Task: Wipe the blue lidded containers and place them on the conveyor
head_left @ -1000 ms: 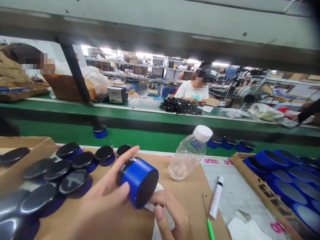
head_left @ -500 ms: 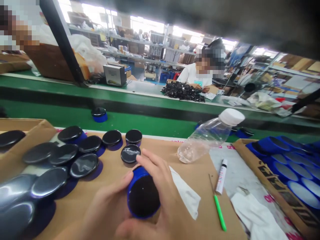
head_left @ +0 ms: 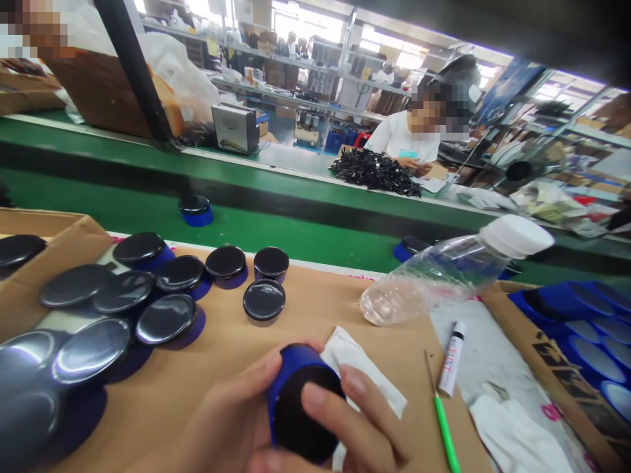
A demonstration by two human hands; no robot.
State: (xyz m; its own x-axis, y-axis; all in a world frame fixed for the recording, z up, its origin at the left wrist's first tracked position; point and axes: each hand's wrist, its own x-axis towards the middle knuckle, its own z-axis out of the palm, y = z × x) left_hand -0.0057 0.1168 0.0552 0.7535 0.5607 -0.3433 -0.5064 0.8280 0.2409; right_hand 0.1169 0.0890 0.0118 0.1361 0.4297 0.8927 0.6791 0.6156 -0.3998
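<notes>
A round blue piece with a black face (head_left: 305, 410) is held between both hands at the bottom centre. My left hand (head_left: 231, 407) wraps round its left side. The fingers of my right hand (head_left: 367, 414) curl over its right side, one fingertip on the black face. Just behind it stands a blue piece with a glossy black top (head_left: 264, 300), and several more are grouped on the left. A white cloth (head_left: 367, 371) lies on the cardboard (head_left: 211, 407) beyond my right hand.
A clear plastic bottle (head_left: 434, 276) leans at the right, near a paint marker (head_left: 451, 360) and a green-handled tool (head_left: 445, 430). Blue pieces fill a cardboard box (head_left: 537, 341) at far right. Across the green conveyor (head_left: 276, 230), a person (head_left: 401, 135) sits by a black pile (head_left: 377, 172).
The held piece has shifted right and down in the view. My right fingers have moved from its far edge onto its black face. The bottle appears closer and more tilted.
</notes>
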